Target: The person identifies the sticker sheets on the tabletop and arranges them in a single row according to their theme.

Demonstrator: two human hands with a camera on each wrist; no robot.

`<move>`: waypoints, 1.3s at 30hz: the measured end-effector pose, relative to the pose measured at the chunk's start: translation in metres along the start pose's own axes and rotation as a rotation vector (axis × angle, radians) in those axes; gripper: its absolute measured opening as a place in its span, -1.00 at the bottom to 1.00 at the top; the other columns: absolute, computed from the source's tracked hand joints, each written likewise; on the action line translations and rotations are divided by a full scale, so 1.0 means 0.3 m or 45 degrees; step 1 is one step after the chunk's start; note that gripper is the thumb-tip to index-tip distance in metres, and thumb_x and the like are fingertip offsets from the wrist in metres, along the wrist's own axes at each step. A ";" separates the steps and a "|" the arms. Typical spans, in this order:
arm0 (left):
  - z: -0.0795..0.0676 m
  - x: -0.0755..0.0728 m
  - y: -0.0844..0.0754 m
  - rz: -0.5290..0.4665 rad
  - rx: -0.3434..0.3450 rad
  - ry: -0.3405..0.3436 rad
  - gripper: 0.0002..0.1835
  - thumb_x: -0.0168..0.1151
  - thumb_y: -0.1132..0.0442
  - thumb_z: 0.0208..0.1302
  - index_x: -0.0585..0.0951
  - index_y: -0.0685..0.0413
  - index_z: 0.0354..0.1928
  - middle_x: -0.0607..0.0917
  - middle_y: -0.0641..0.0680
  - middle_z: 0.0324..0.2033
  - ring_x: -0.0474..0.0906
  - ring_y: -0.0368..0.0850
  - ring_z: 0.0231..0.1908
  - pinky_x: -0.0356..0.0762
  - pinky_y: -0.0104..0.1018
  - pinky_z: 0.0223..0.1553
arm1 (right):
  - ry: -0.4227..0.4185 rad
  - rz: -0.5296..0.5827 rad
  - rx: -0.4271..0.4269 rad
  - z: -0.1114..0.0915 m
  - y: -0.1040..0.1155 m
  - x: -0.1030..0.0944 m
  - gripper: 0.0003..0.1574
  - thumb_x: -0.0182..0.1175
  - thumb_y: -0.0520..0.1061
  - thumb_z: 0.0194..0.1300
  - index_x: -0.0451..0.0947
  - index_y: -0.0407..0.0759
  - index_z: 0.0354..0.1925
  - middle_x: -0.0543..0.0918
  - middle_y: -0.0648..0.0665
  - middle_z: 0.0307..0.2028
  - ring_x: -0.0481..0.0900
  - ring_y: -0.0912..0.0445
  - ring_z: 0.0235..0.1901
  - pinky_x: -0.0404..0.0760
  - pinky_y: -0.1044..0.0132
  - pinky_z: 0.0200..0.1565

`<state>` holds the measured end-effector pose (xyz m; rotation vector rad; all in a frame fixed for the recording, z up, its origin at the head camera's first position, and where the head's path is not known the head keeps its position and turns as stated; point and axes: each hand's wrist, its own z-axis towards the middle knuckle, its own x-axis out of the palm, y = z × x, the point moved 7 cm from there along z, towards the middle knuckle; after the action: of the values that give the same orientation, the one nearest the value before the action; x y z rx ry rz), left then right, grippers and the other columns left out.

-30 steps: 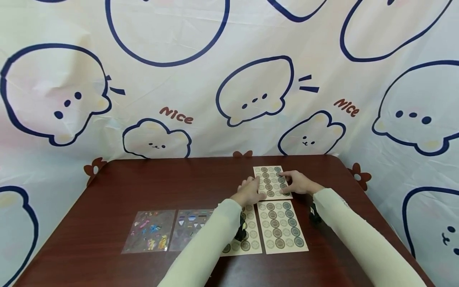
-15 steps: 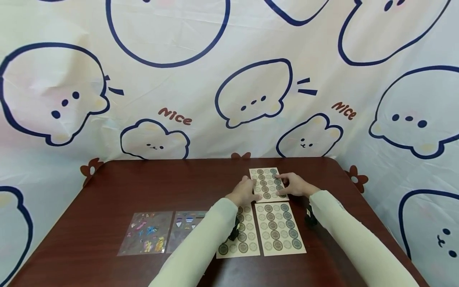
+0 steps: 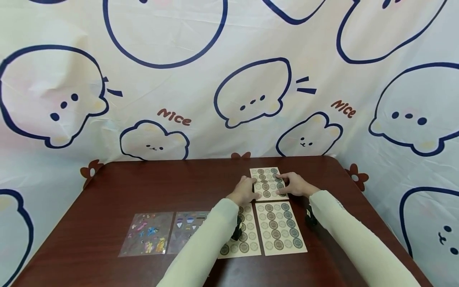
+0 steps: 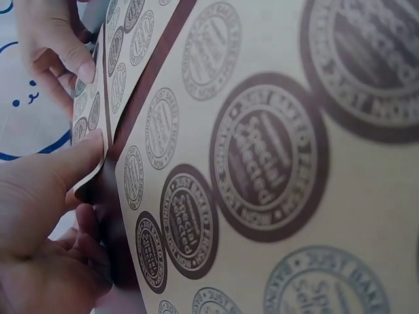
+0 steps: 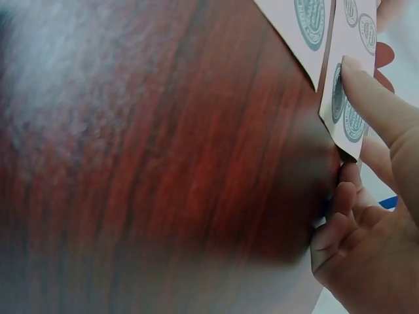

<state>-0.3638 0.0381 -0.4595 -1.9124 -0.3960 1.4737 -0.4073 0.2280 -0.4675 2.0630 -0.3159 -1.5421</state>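
A cream sticker sheet (image 3: 267, 181) with rows of round brown, grey-green and pale labels lies at the far right of the table. My left hand (image 3: 243, 191) pinches its left edge, thumb on top. In the left wrist view that edge bends up a little beside the thumb (image 4: 82, 157). At the opposite edge my right hand (image 3: 297, 185) pinches the sheet, and the right wrist view has its thumb (image 5: 373, 91) over the labels with fingers beneath. Just nearer lie two similar sheets, a right one (image 3: 280, 229) and a left one (image 3: 251, 225) partly hidden by my left arm.
Two clear sheets of small colourful stickers lie to the left, one with pony-like figures (image 3: 147, 233) and another (image 3: 186, 227) partly under my left sleeve. The brown table (image 3: 172, 183) ends at a patterned cloth backdrop (image 3: 201, 91).
The far sheet has shifted slightly left against the nearer sheets. My left hand has moved back to its left edge, and the right hand has followed along. In the last half second almost nothing moves.
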 end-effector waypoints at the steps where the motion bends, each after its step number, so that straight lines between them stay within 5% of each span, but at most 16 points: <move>1: -0.002 -0.002 -0.001 0.008 0.002 -0.002 -0.32 0.31 0.19 0.39 0.33 0.14 0.49 0.36 0.26 0.35 0.47 0.05 0.25 0.51 -0.16 0.16 | 0.002 -0.007 0.005 0.001 0.004 0.000 -0.08 0.48 -0.06 0.20 0.36 -0.23 0.44 0.64 -0.22 -0.11 0.51 0.06 -0.22 0.47 0.24 -0.10; 11: -0.013 0.005 -0.009 0.086 0.009 -0.040 -0.35 0.27 0.18 0.42 0.34 0.19 0.47 0.42 0.20 0.32 0.48 0.06 0.26 0.51 -0.14 0.24 | 0.002 -0.024 0.016 -0.001 0.008 0.004 -0.09 0.46 -0.04 0.22 0.35 -0.20 0.45 0.56 -0.20 -0.30 0.45 0.04 -0.34 0.41 0.29 -0.26; 19: -0.008 0.004 -0.018 0.088 0.024 -0.046 -0.35 0.29 0.19 0.40 0.36 0.18 0.46 0.45 0.19 0.28 0.49 0.03 0.21 0.51 -0.16 0.21 | -0.033 -0.044 0.017 -0.005 0.002 -0.001 -0.10 0.46 -0.03 0.22 0.37 -0.19 0.44 0.54 -0.37 0.24 0.52 -0.03 -0.02 0.50 0.03 0.14; 25: -0.016 0.001 -0.008 0.072 0.002 -0.032 -0.35 0.30 0.20 0.40 0.36 0.18 0.46 0.45 0.18 0.28 0.49 0.02 0.20 0.52 -0.17 0.19 | -0.016 -0.022 -0.004 -0.006 0.012 0.011 -0.13 0.44 -0.07 0.25 0.36 -0.22 0.44 0.49 -0.40 0.32 0.53 -0.10 0.13 0.46 -0.10 0.27; 32: -0.024 0.003 -0.008 0.060 0.011 -0.031 -0.35 0.30 0.21 0.40 0.36 0.18 0.46 0.44 0.19 0.28 0.50 0.02 0.19 0.53 -0.17 0.15 | -0.023 -0.023 -0.002 -0.008 0.011 0.017 -0.14 0.44 -0.07 0.24 0.38 -0.20 0.43 0.49 -0.39 0.32 0.52 -0.13 0.17 0.44 -0.13 0.30; 39: -0.017 0.001 -0.006 0.066 0.012 -0.039 -0.35 0.31 0.21 0.38 0.37 0.18 0.46 0.45 0.19 0.28 0.50 0.01 0.18 0.53 -0.19 0.16 | -0.008 -0.047 -0.022 -0.007 0.021 0.014 -0.12 0.45 -0.08 0.23 0.37 -0.24 0.43 0.60 -0.33 0.14 0.55 -0.02 -0.04 0.53 0.03 0.14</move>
<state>-0.3585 0.0379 -0.4578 -1.9079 -0.3555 1.5367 -0.4033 0.2215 -0.4669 2.0616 -0.2676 -1.5680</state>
